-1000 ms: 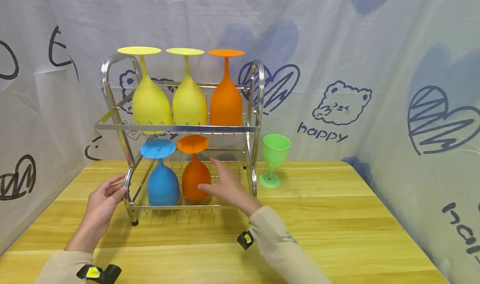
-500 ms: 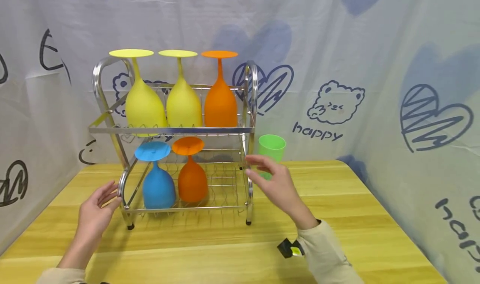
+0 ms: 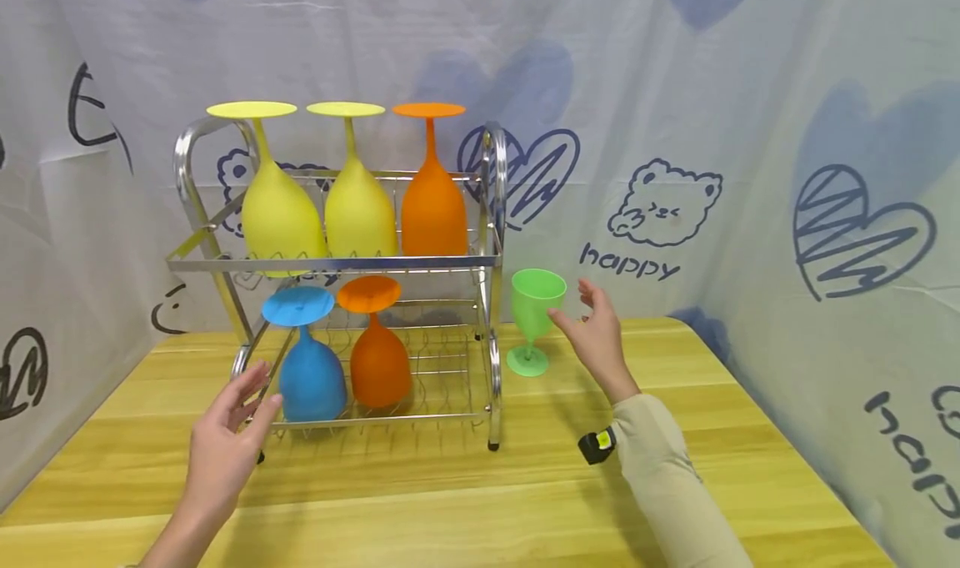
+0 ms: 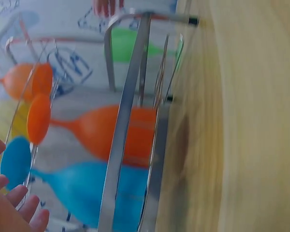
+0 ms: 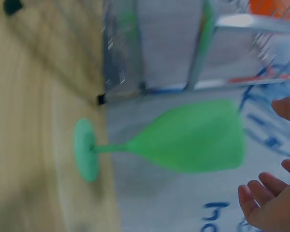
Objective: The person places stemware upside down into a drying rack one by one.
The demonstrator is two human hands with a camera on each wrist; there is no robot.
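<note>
A green goblet [image 3: 534, 305] stands upright on the table, right of the rack. Beside its bowl is my right hand [image 3: 597, 339], thumb and fingers spread and holding nothing; in the right wrist view a gap shows between the fingers and the green goblet [image 5: 193, 137]. My left hand [image 3: 225, 439] hovers empty at the rack's lower left front corner, fingers loosely parted, nearest the blue goblet [image 3: 311, 376]. That goblet sits upside down on the lower shelf, next to an upturned orange goblet [image 3: 380, 368].
The two-tier metal rack [image 3: 495, 368] stands on the wooden table [image 3: 420, 501]. Its upper shelf carries upturned goblets: a yellow one [image 3: 281, 213], a second yellow one [image 3: 360, 213] and an orange one [image 3: 433, 213]. A printed curtain [image 3: 637, 67] closes off the back and sides.
My right hand has left the orange goblet on the lower shelf and moved right to the green goblet. The left hand has come off the rack's side, toward me. The view has shifted slightly.
</note>
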